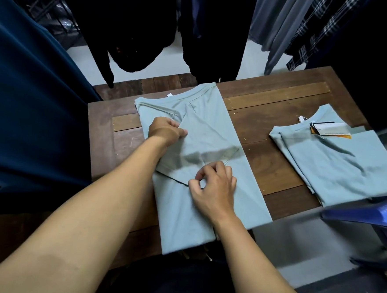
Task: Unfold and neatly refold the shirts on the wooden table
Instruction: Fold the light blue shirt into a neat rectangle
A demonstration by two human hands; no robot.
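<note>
Now | 2 shirts: middle shirt (211, 120), folded shirt (340, 165) | left hand (166, 131), right hand (213, 187) pinch middle shirt

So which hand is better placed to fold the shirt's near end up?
Probably the right hand: it lies nearer that end of the shirt, while the left hand grips the sleeve farther up.

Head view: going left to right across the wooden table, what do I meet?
First the left hand, then the right hand, both gripping the half-folded shirt → bare strip of table → folded shirts with a tag.
</note>
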